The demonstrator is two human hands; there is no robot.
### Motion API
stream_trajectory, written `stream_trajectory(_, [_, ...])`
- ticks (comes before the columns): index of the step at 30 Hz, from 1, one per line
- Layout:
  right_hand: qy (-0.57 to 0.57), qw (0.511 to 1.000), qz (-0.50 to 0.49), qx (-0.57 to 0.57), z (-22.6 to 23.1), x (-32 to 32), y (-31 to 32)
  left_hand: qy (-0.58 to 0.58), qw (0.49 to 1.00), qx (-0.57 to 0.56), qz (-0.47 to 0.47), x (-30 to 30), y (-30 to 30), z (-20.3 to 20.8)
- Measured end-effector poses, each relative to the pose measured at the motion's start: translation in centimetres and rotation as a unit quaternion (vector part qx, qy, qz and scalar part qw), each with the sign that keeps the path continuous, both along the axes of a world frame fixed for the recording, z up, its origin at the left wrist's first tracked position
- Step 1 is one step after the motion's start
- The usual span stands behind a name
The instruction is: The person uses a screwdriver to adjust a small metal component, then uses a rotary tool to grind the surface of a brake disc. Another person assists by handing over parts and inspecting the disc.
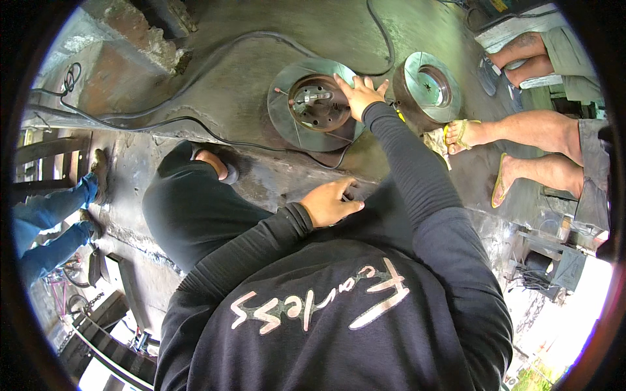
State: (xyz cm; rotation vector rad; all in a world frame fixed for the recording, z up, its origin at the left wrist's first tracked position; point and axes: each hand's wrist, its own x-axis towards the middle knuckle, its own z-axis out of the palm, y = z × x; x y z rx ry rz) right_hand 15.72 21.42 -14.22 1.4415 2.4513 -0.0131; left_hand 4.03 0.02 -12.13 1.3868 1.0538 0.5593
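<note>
On the floor ahead lies a large round metal piece like a disc or drum, with a flat grey-green rim. Its dark recessed centre has several holes and a shiny metal part in the middle. My right hand reaches out over the right side of this piece, its fingers spread on the edge of the recess. Near my lap is my left hand, thumb and index finger apart, with the other fingers partly hidden. A dark patch shows between them, but I cannot make out a held object.
A second thick metal ring stands right of the first piece. Black cables run over the floor and past the disc. A person's sandalled feet are close by on the right; another person's jeans-clad legs are at left. Concrete blocks lie far left.
</note>
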Motion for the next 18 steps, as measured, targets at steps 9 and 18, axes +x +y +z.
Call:
stream_trajectory(9, [0.126,0.968,0.072,-0.204,0.7,1.9,-11.4,0.069,0.99,0.008,-0.122,-0.8,0.4,2.3])
stream_trajectory(18, [0.087,0.828,0.185,-0.522,-11.0,0.9,-14.8,0.165,0.948,0.059,-0.266,-0.9,-0.4,-0.2])
